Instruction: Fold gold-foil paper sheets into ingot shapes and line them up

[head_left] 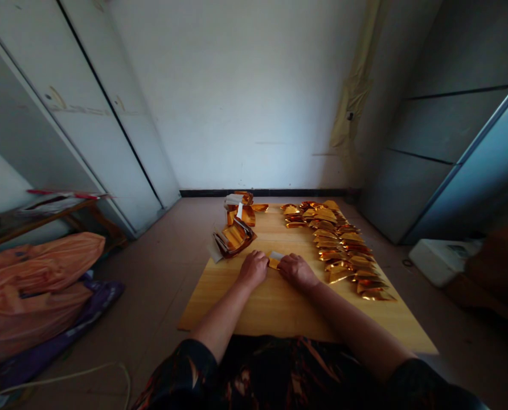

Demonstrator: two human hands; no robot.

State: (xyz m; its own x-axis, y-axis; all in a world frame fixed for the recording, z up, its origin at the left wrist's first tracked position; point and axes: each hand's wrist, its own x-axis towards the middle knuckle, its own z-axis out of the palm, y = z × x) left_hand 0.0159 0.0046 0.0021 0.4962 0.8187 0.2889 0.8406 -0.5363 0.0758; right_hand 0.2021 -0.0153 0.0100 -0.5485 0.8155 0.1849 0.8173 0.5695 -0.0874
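A small piece of gold foil paper point(274, 262) with a pale upper part lies on the wooden board between my hands. My left hand point(254, 267) grips its left edge with curled fingers. On its right edge, the fingers of my right hand point(296, 270) are closed. Loose stacks of gold and white foil paper point(236, 236) sit beyond my left hand. To the right of my right hand stand rows of folded gold foil pieces point(328, 245), shaped like ingots. My fingertips partly hide the paper's edges.
The light wooden board point(254, 310) stands just in front of me. A grey refrigerator point(446, 125) is at the right, near a white box point(435, 261). White cabinets point(87, 102) stand at the left, with orange and purple bags point(44, 290) on the floor.
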